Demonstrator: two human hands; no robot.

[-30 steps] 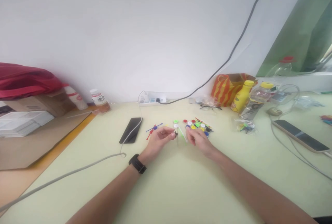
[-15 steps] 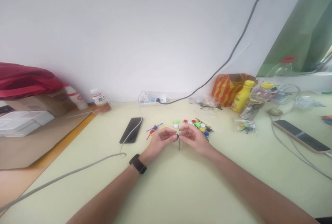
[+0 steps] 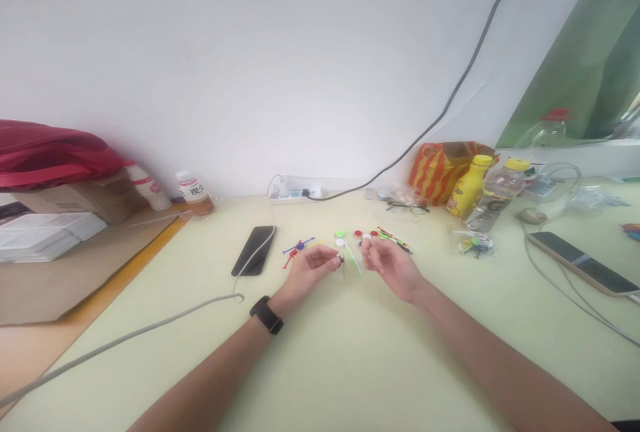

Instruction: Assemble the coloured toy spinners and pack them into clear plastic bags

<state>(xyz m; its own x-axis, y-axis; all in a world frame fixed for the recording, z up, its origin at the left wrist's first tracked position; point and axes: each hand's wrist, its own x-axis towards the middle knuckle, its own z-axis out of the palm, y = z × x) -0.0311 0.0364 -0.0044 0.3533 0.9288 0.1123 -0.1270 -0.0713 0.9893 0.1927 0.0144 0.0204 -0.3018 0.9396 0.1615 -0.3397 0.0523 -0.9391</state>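
My left hand point(image 3: 311, 267), with a black watch point(image 3: 267, 315) on its wrist, pinches a small black piece point(image 3: 342, 260) between thumb and fingertips. To its right and apart from it, my right hand point(image 3: 393, 265) has its fingers curled together; whatever they hold, if anything, is hidden. Beyond the hands lie small round plastic pieces, among them a green one point(image 3: 340, 234), a white one point(image 3: 341, 243) and a red one point(image 3: 358, 234). A white stick point(image 3: 354, 257) lies between the hands. Blue and red arrow-tipped sticks point(image 3: 299, 246) are behind my left hand.
A black phone point(image 3: 253, 251) with a cable over it lies left of the hands. At right stand a yellow bottle point(image 3: 469, 185), a clear bottle point(image 3: 497, 193) and a striped bag point(image 3: 435, 172), with a small plastic bag of pieces point(image 3: 475, 244) in front. Another phone point(image 3: 583, 262) lies far right.
My right hand has drawn away to the right from my left hand. The thin black stick that stood upright between them no longer shows there. My left hand keeps its place.
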